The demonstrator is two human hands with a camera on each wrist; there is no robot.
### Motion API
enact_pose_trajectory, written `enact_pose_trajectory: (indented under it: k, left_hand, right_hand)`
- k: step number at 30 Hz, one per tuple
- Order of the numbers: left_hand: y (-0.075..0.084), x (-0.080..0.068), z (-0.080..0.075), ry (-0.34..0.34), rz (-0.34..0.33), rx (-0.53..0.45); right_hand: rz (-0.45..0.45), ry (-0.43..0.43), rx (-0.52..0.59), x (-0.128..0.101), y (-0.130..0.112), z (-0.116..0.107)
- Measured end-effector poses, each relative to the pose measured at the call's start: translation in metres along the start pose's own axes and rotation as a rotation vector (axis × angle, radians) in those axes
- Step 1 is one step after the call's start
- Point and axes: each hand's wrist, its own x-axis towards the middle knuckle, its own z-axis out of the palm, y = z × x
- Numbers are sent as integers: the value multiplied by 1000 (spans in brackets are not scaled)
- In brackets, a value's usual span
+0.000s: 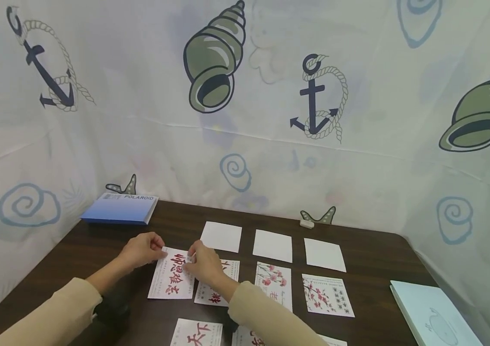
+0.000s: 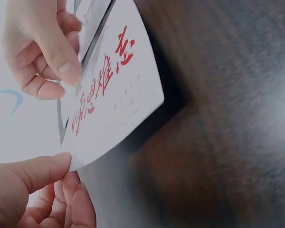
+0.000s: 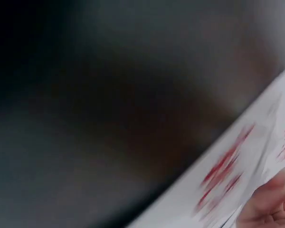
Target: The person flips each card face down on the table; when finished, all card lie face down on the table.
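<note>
While the left hand (image 1: pixel 141 250) pinched the far left corner of the red-lettered card (image 1: pixel 172 281) between thumb and fingers, the right hand (image 1: pixel 203 264) pinched its far right corner likewise. Its near edge lay on the dark table (image 1: pixel 379 250), just left of the other printed cards (image 1: pixel 274 283).

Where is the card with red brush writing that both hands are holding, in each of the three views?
Head: the card with red writing lies lower centre-left, its far edge pinched by the left hand and right hand.
Left wrist: it fills the centre, lifted off the table.
Right wrist: blurred, at the lower right.
Shared landmark: the dark wooden table.
</note>
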Motion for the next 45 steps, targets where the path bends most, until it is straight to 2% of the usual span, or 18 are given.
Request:
enact_pose_trajectory:
  k: [3,5,12,14,18,21,23,25,27,29,32,35,40,42,45]
  left_hand:
    - [3,1,-4,-46,-27,-60]
    - [6,2,-5,-75,-46,-98]
    - [17,0,-10,-143,-50,-209]
    - [17,-1,-11,-171,-43,-253]
    - [13,-2,-11,-272,-26,-413]
    - [10,-2,-9,-370,19,-533]
    - [8,-4,-7,-425,58,-567]
    - [6,-6,-2,-450,78,-568]
    - [5,-9,3,-427,65,-549]
    - [3,-11,7,-365,32,-512]
    - [0,-14,9,-229,-30,-413]
    - [-5,-16,8,-111,-53,-263]
    - [-9,-23,7,24,23,31]
    - [-9,-26,6,46,53,124]
    - [-10,-29,7,44,63,200]
  right_hand:
    - [-33,-58,187,-7,-10,8]
    - [-35,-81,260,-11,-16,13]
    - [-32,8,235,-20,-30,19]
    - [-32,15,263,-21,-31,17]
    - [-31,8,415,-27,-30,8]
    - [-48,32,493,-31,-29,-1]
    - [-85,62,504,-32,-27,-7]
    - [-122,85,516,-32,-26,-12]
    - [-152,100,542,-32,-25,-16]
    - [-163,108,562,-32,-23,-17]
    - [-124,111,595,-31,-20,-15]
    - [-53,94,627,-31,-14,-10]
    - [72,52,632,-29,-4,-2]
    - [110,29,623,-29,-1,0]
    - [142,-11,588,-28,2,3]
